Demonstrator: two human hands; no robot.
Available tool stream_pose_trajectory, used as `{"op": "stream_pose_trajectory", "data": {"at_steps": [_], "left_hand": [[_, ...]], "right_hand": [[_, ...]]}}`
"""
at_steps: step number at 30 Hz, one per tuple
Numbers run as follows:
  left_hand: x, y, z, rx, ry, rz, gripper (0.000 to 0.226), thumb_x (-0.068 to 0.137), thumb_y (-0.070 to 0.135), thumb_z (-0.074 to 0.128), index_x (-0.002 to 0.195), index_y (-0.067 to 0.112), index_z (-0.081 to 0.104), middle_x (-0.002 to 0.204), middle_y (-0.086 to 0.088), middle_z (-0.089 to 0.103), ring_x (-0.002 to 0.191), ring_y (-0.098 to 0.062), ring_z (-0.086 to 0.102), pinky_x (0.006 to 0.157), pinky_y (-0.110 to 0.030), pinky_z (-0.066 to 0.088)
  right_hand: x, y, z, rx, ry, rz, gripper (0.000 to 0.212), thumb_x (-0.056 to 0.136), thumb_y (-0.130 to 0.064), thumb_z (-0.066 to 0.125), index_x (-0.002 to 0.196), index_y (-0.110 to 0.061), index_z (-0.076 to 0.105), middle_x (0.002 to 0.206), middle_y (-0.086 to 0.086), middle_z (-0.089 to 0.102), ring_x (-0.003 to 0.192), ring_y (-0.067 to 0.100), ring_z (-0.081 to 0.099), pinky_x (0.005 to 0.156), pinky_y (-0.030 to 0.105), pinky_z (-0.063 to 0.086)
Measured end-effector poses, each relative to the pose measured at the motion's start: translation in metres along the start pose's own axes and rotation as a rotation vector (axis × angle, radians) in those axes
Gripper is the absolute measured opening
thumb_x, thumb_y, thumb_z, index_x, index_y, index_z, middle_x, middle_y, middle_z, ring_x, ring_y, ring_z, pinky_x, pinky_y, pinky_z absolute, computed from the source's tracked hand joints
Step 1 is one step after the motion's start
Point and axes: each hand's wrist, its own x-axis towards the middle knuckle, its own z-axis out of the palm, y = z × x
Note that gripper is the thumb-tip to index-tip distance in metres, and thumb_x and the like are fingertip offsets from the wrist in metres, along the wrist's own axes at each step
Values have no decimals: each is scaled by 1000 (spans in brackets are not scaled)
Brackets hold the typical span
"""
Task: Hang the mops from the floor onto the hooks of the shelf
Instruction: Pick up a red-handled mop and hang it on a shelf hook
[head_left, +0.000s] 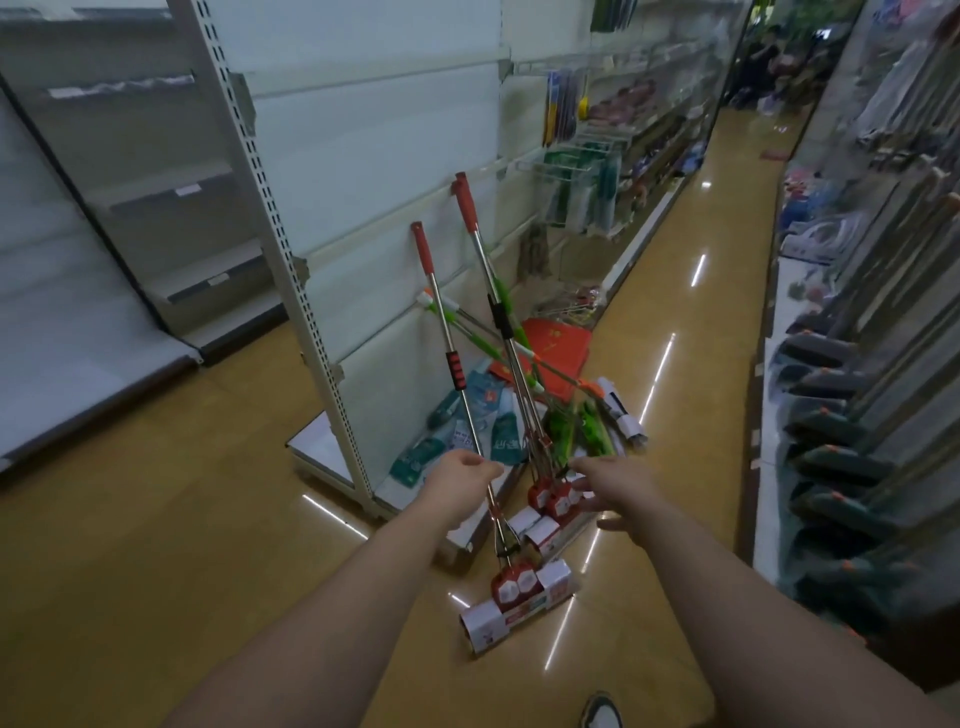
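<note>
the left hand (464, 475) has its grip closed round the metal shaft of the nearest mop (467, 410), low on the pole, just above the wire linkage that runs down to the head. that mop's sponge head (517, 603), wrapped in a white and red printed sleeve, rests on the glossy tan floor (182, 519), and the pole leans up and away to a red handle end (422, 247) against the white back panel of the shelf (363, 156). a black and red ribbed sleeve sits partway up the pole.

the right hand (621, 491) is spread, fingers apart and holding nothing, hovering just beside the red and white heads of two more red-handled mops (550, 501). their poles stand close together and lean onto the same panel, red ends higher up (465, 200).

behind them lie green-handled mops (582, 431), crossed low over the base of the shelf, among teal packets (457, 431) and a red flat item (558, 338). the perforated white upright (291, 270) stands left of the pile. dark dustpan-like goods (831, 415) line the opposite side of the aisle. i cannot make out hooks on the panel.
</note>
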Motion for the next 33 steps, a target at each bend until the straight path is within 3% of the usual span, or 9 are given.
{"op": "stream_pose_trajectory", "data": {"at_steps": [4,7,10,14,18,27,30,33], "left_hand": [[39,34,9,-76,79,-50,29,95,38,63,118,22,57,117,-4,62,111,-26,60,91,-42,50],[66,63,24,-116,127,-66,19,96,36,62,108,24,55,108,-1,60,107,-24,58,94,-41,49],[92,88,44,-142,176,-86,19,96,36,63,107,21,60,106,-4,64,98,-22,60,98,-42,51],[122,114,67,-173,201,-86,10,95,33,65,91,24,60,97,1,64,98,-23,62,100,-47,52],[141,135,81,-221,209,-82,12,95,35,65,91,25,60,100,-1,64,98,-23,61,98,-45,53],[187,152,86,-233,197,-78,15,95,37,64,101,23,62,103,-4,65,86,-19,59,81,-38,53],[202,156,77,-228,204,-57,22,97,33,63,110,16,63,98,-1,63,81,-14,59,69,-32,51],[219,156,64,-251,226,-43,16,97,29,62,106,16,61,91,3,60,76,-11,57,57,-28,45]], "right_hand": [[55,-34,-21,-12,-98,-65,15,102,-22,62,99,-8,68,127,30,66,78,25,58,56,29,44],[96,-60,-43,-47,-127,-81,26,102,-23,62,116,-1,68,122,27,69,86,28,63,58,30,45],[131,-81,-64,-89,-145,-77,27,101,-25,63,113,-2,70,120,24,72,99,36,71,59,31,47],[169,-100,-82,-82,-165,-56,29,101,-19,64,115,6,68,124,29,69,80,28,61,56,30,43],[200,-110,-85,-71,-185,-36,30,101,-18,63,119,5,69,114,25,71,75,22,59,55,28,43],[244,-131,-74,-74,-218,-44,24,100,-20,63,112,0,70,98,18,69,79,25,59,55,25,42],[259,-144,-67,-92,-205,-64,22,99,-19,64,111,-2,72,110,22,75,79,26,62,55,27,45],[270,-162,-53,-120,-205,-67,23,100,-23,65,111,-4,71,101,15,71,78,24,62,57,29,45]]}}
